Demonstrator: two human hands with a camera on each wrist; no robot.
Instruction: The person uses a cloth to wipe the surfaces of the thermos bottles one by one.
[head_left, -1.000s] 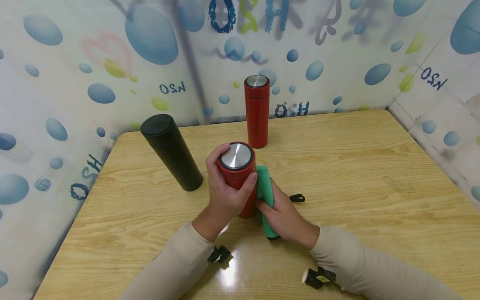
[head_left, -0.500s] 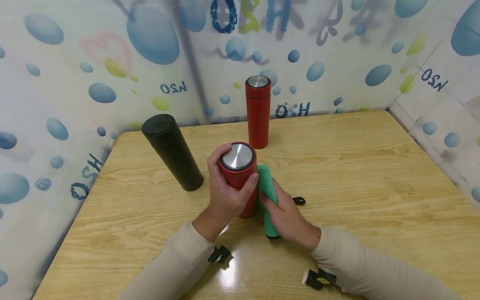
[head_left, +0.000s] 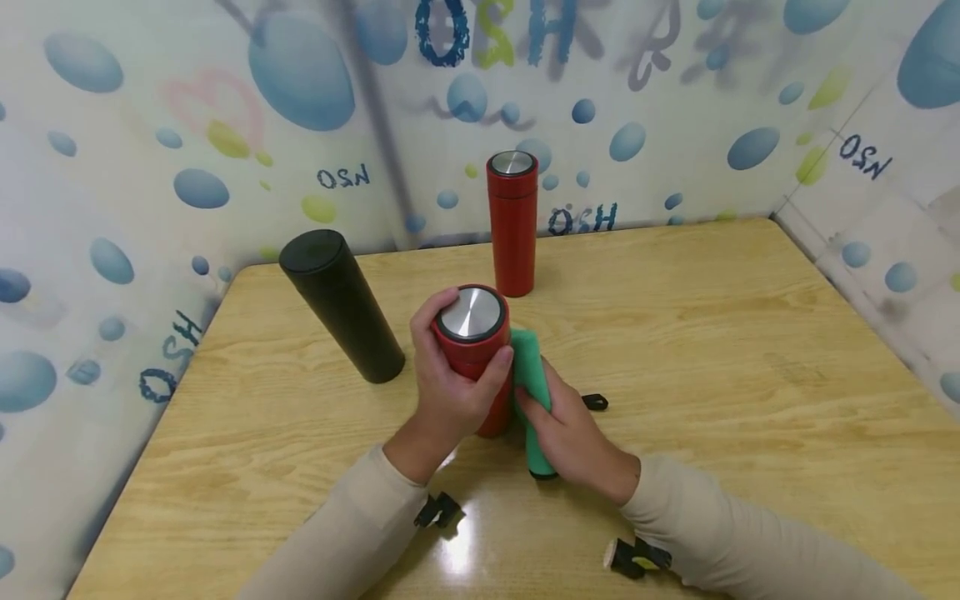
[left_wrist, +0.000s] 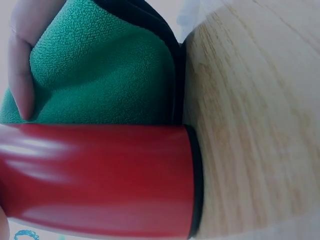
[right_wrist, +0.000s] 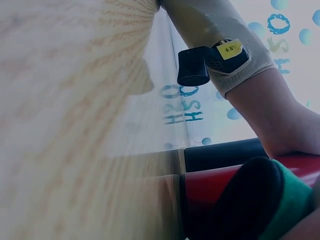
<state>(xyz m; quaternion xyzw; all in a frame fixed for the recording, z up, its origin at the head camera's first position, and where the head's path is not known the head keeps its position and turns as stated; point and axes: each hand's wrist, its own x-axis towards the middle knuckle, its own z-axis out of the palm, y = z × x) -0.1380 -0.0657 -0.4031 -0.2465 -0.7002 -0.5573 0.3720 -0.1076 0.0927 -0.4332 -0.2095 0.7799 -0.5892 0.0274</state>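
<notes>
My left hand is gripping the nearer red flask, seemingly for steadiness | my right hand is holding a green cloth against it

Beige long sleeves; black wrist cameras, left one bearing yellow label.

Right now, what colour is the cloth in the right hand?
Green, with a black edge; the cloth shows best in the left wrist view.

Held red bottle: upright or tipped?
Upright: the left hand grips the red bottle, its base on the table, silver lid facing up.
</notes>
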